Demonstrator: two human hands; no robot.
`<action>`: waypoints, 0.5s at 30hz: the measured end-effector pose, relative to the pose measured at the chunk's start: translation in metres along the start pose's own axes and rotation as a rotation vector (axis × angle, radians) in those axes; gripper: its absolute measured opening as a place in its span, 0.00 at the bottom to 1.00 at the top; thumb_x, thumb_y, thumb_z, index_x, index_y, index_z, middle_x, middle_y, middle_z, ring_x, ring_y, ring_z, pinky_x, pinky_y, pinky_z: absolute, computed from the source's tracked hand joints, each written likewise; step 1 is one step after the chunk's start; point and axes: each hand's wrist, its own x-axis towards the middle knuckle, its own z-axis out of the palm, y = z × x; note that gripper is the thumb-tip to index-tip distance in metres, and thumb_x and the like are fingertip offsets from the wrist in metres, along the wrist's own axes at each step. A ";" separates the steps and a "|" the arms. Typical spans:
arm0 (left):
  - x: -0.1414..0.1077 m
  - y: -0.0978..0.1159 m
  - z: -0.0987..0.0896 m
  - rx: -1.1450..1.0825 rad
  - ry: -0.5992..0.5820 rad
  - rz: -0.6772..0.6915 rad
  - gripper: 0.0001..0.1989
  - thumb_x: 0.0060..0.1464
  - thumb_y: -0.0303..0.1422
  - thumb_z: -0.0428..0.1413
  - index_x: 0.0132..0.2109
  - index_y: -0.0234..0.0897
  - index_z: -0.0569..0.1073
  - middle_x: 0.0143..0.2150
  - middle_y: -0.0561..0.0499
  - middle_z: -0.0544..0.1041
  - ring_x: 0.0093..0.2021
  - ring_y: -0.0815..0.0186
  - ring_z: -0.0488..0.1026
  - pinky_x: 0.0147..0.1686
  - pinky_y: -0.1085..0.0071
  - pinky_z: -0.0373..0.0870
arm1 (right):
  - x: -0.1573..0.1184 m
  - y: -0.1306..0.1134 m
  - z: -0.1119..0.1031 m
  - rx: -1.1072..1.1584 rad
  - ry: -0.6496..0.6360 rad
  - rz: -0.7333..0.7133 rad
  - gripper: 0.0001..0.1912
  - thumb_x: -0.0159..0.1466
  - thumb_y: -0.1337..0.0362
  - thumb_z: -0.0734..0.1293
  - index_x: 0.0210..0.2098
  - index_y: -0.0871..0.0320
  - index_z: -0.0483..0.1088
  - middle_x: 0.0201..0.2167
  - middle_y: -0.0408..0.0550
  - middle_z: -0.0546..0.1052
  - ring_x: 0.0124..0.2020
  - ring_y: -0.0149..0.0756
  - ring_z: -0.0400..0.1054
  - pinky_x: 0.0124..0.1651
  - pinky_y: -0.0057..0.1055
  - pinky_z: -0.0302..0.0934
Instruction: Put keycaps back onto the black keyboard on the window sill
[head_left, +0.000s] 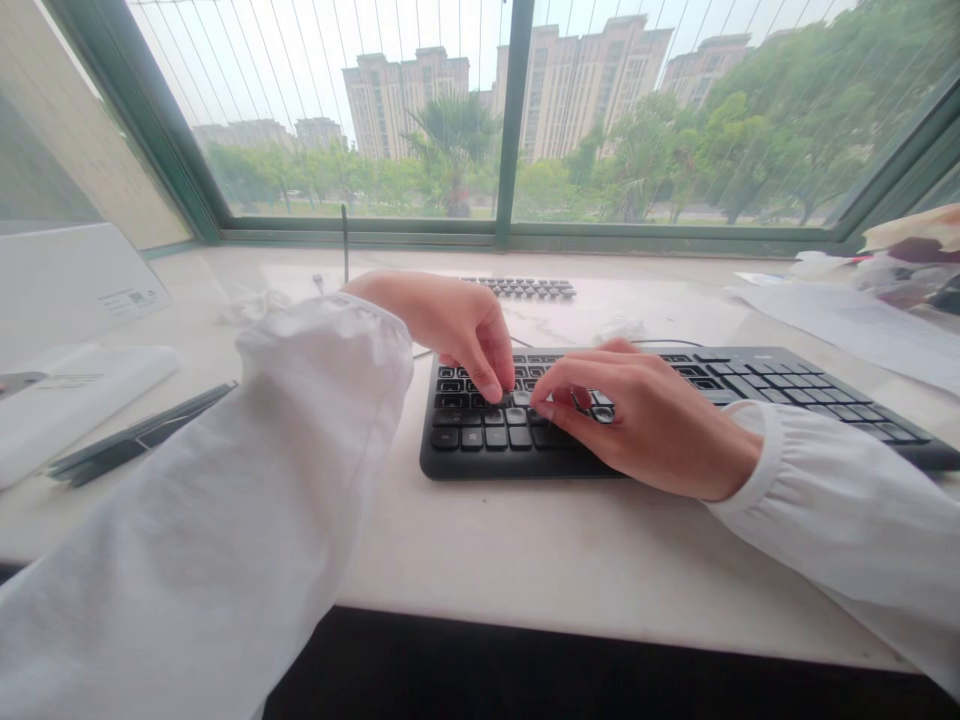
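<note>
A black keyboard lies on the pale stone sill in front of me. Both hands, in white sleeves, hover over its left part. My left hand reaches down from the left, with thumb and forefinger pinched on a keycap in the upper rows. My right hand comes in from the right with its fingers curled, and its thumb and forefinger tips meet on the keys just right of that spot. Whether the right fingers hold anything is hidden. A paler patch shows between the two sets of fingertips.
A second, smaller keyboard lies further back near the window. Dark flat strips and white boxes sit on the left. Papers and bags lie at the right. A cable runs behind the keyboard.
</note>
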 end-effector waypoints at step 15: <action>-0.002 0.003 0.000 0.062 0.034 0.060 0.19 0.42 0.45 0.62 0.43 0.46 0.81 0.26 0.54 0.74 0.26 0.69 0.66 0.31 0.72 0.60 | 0.000 -0.002 -0.001 0.003 -0.018 -0.010 0.06 0.65 0.66 0.63 0.35 0.54 0.72 0.28 0.41 0.76 0.29 0.30 0.69 0.45 0.32 0.57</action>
